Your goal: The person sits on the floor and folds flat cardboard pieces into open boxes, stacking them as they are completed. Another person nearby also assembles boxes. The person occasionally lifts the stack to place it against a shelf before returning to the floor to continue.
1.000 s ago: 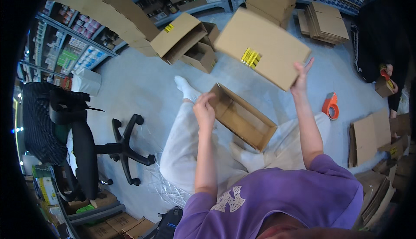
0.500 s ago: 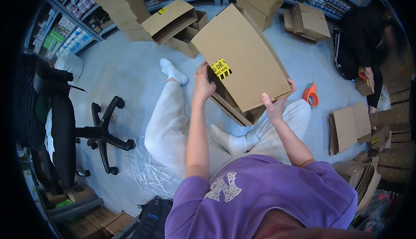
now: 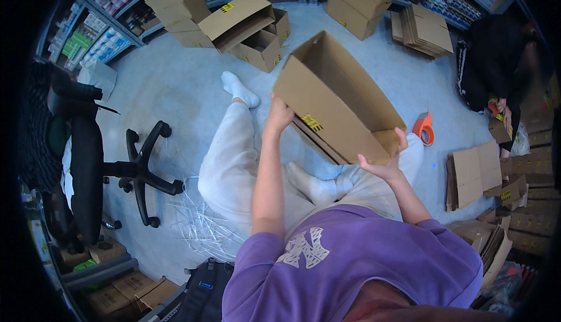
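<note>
A tall, narrow cardboard box with a yellow-and-black label is tilted over my lap, its hollow inside facing up and to the right. My left hand is closed on its left edge. At its near right end is my right hand, thumb and fingers spread apart against the cardboard. A further cardboard layer shows under the box's lower left side; whether it is a flap cannot be made out. To the right of the box, beyond my knee, an orange tape dispenser rests on the floor.
Assembled cardboard boxes stand ahead, beside taller box stacks. Flattened cartons lie on the right, near a crouching person in black holding another tape dispenser. An office chair and white plastic strips are at left.
The box has turned in my hands, so its hollow inside now shows instead of the broad covered face. My right hand's fingers have spread apart.
</note>
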`<state>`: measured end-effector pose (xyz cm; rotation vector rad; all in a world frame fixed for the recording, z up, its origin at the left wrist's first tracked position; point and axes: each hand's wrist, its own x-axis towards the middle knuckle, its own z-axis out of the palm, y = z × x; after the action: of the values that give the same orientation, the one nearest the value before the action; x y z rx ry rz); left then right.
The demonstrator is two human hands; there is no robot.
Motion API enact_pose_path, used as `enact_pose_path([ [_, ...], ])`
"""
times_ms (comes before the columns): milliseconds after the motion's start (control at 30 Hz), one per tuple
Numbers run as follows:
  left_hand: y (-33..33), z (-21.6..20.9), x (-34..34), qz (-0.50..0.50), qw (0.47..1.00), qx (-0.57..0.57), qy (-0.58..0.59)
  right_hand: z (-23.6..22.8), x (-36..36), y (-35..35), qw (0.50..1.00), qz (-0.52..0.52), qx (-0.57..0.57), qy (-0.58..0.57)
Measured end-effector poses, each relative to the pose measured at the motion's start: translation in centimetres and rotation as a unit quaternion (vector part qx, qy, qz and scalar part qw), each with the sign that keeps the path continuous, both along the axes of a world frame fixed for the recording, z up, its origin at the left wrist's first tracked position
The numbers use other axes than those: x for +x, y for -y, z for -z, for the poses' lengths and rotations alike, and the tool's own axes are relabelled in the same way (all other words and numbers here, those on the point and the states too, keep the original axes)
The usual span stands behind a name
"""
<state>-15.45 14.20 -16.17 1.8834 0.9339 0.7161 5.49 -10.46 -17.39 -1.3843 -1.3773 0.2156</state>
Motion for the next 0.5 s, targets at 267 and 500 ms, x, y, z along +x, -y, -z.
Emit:
enact_pose_path([
  [267,0.4,0.9,0.5,0.017,0.988,-0.011,0.156,-8.0,0.3,3.2,0.984,0.057,-0.090,0.142],
  [500,-0.2,0.3,0.2,0.084,0.989,-0.104,0.056,-7.2,2.3,5.8,0.988,-0.013,-0.128,0.080],
])
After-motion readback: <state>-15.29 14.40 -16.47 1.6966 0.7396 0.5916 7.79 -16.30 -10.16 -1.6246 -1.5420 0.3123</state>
